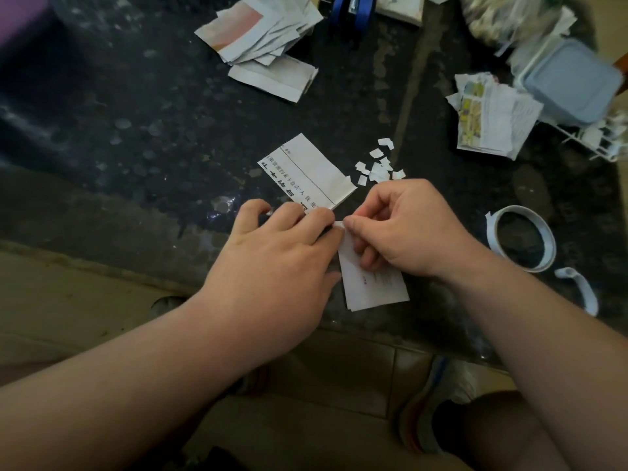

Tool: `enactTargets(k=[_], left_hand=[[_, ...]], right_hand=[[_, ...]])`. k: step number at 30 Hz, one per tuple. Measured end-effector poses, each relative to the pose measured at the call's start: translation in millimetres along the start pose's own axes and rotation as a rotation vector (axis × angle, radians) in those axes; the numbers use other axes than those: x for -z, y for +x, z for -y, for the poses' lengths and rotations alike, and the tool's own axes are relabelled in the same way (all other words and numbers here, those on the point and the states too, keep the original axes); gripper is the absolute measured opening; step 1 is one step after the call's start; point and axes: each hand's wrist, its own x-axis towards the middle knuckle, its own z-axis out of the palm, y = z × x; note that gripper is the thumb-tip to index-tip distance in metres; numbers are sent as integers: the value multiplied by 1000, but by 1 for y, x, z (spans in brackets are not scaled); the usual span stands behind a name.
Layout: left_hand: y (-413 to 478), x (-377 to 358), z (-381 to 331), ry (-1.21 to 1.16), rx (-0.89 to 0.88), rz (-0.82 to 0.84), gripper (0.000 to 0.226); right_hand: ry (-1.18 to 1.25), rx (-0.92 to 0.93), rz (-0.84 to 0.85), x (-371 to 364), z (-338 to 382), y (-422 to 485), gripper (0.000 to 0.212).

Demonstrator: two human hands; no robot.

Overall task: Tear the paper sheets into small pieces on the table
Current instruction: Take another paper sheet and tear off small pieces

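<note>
The left hand [282, 253] and right hand [404, 229] pinch the top edge of a folded paper strip [373, 287] close together, likely to keep each tear short, over the desk [136, 130] edge near the small scraps [377, 164] and printed sheet [306, 171].

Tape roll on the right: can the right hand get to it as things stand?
Probably yes. The tape roll lies on the table just right of the right hand, with only bare surface between. That hand pinches the paper strip, so it must let go first.
</note>
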Motion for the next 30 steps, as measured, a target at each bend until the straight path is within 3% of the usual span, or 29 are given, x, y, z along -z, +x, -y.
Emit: enactTargets(k=[4, 10, 16, 24, 30], left_hand=[[-2, -2, -3, -9, 32, 10, 57], [1, 3, -4, 27, 24, 34, 48], [-3, 5, -2, 11, 0, 27, 50], [-5, 3, -5, -9, 18, 74, 68], [-3, 5, -4, -13, 19, 72, 66]], right_hand=[[-12, 2, 29, 0, 1, 1, 17], [-62, 6, 6, -1, 1, 4, 18], [46, -37, 43, 6, -1, 3, 14], [34, -60, 66, 1, 4, 8, 19], [-4, -51, 24, -2, 4, 7, 17]])
